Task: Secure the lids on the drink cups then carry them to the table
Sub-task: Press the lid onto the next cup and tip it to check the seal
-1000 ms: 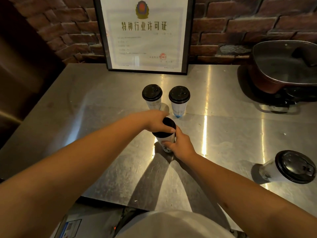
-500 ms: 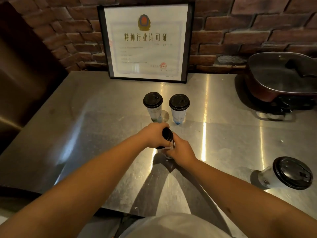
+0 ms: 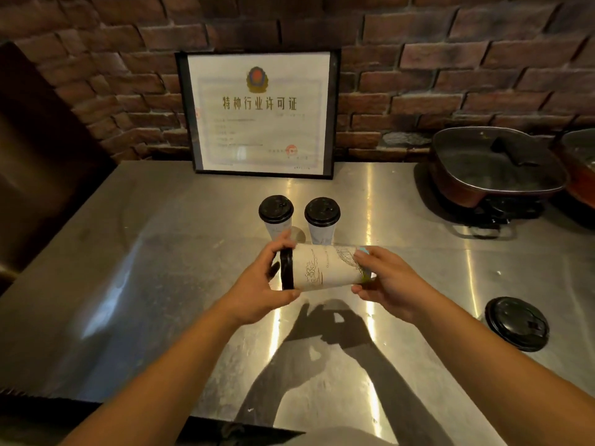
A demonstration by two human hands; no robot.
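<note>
We are holding a cup (image 3: 325,268) sideways above the table (image 3: 135,284), left hand (image 3: 257,284) gripping its lid (image 3: 286,268), right hand (image 3: 386,281) clasping its base, probably testing the seal before carrying.

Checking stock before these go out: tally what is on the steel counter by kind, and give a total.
Lidded drink cups: 4, two standing at the back, one held sideways by the left hand and right hand, one at the right
Framed certificate: 1
Pans: 2
Total: 7

Dark brick wall (image 3: 450,75), steel counter (image 3: 161,284) (glare streaks), framed certificate (image 3: 259,114)
</note>
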